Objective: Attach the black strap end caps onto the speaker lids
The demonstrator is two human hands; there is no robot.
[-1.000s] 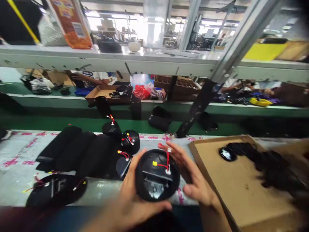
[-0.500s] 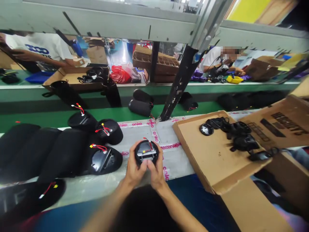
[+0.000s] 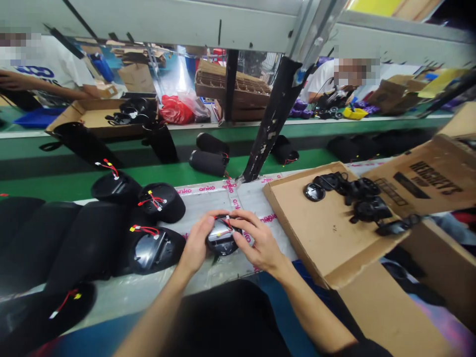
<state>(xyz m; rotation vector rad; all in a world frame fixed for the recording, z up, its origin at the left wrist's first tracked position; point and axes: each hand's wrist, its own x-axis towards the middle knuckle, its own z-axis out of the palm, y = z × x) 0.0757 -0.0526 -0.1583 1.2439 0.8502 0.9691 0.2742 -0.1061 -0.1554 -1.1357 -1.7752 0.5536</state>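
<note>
Both my hands hold a round black plastic speaker end cap [image 3: 222,242] low over the belt, with red wires and a small connector on its face. My left hand [image 3: 197,242] grips its left side. My right hand [image 3: 257,239] curves over its right side, and the fingers hide part of the cap. Just left of my left hand lies a similar cap [image 3: 156,251] with red wires and a yellow connector. Two more wired caps [image 3: 161,202] [image 3: 116,188] stand beyond it.
Black cylindrical speaker bodies [image 3: 89,243] lie on the taped belt [image 3: 238,198] at left. A cardboard box lid [image 3: 320,233] on the right holds black parts [image 3: 366,208]. Beyond a green rail and a dark post [image 3: 273,119], co-workers sit at another bench.
The cap has moved lower and further from my head since the oldest frame. My right hand has shifted from under the cap to over its right side, and the view has tilted slightly.
</note>
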